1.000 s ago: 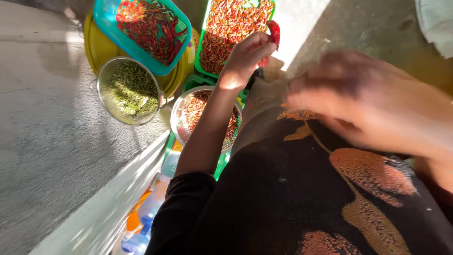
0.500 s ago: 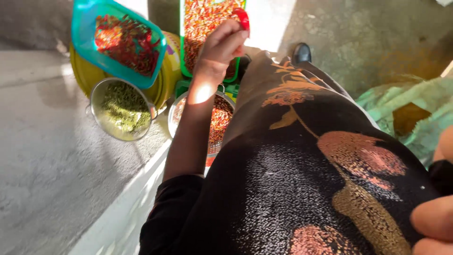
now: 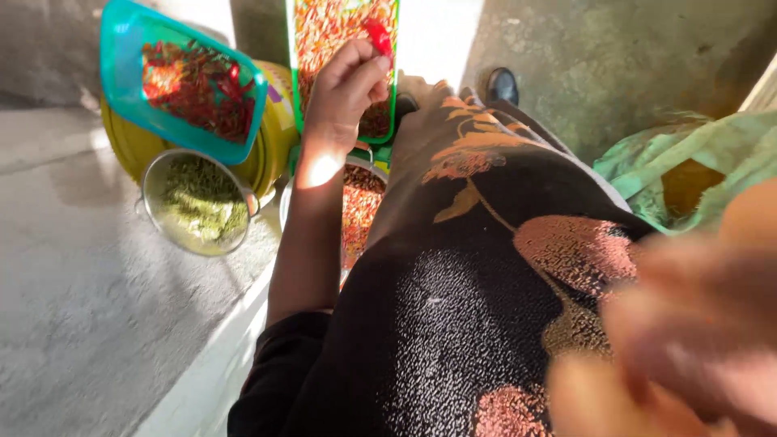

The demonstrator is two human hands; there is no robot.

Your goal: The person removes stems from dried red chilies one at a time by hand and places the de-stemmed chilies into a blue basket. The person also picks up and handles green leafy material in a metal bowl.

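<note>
L hand [image 3: 344,89] now pinches a red chili [image 3: 377,35] higher over the far green tray [image 3: 290,73] vs a sec ago; R hand [image 3: 688,332] has swung near-right, blurred, grip can't tell.

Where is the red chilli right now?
In the head view the red chilli is near the top centre, pinched in the fingers of the left hand, over the green tray of chillies.
</note>
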